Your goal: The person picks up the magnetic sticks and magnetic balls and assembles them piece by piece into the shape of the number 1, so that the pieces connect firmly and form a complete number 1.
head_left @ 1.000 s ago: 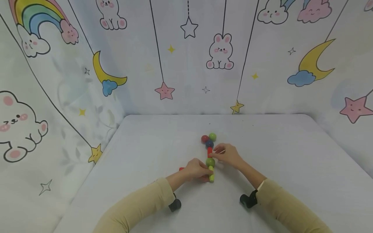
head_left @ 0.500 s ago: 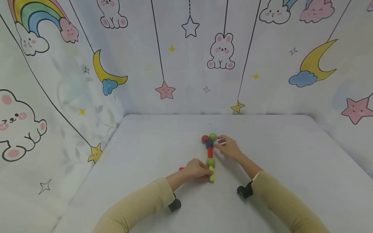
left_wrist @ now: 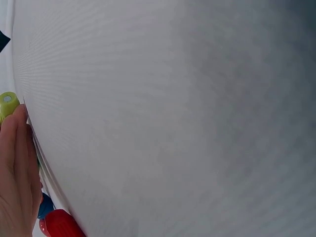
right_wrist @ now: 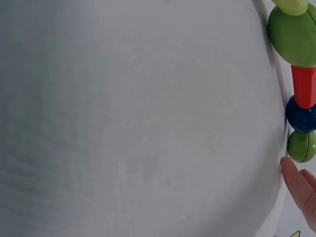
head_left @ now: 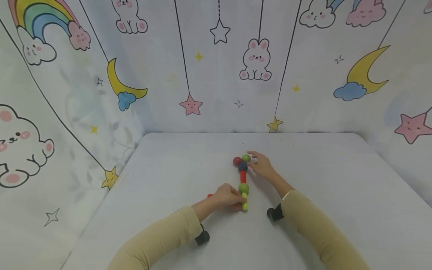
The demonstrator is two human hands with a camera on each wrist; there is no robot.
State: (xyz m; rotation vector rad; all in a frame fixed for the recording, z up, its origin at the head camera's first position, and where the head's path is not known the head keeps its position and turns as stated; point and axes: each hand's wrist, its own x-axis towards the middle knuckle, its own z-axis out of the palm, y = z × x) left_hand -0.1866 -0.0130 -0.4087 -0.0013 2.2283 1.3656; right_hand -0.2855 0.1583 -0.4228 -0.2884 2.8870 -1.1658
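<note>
A line of toy pieces lies on the white table. My left hand pinches the yellow-green cylinder at its near end; in the left wrist view that cylinder shows a hole in its end. Beyond it come a green ball, a red cylinder and a dark blue ball. A red ball and a smaller light green ball sit side by side at the far end. My right hand has its fingers spread about the light green ball; in the right wrist view the fingertips lie close beside it.
Part of another red piece shows behind the left hand. Black wrist cameras hang below the cuffs. A cloth printed with cartoon animals, stars and moons stands behind the white table and at its sides.
My right hand has moved away from beside the red cylinder, past the blue ball, to the light green ball at the far end. The left hand has kept its hold and place.
</note>
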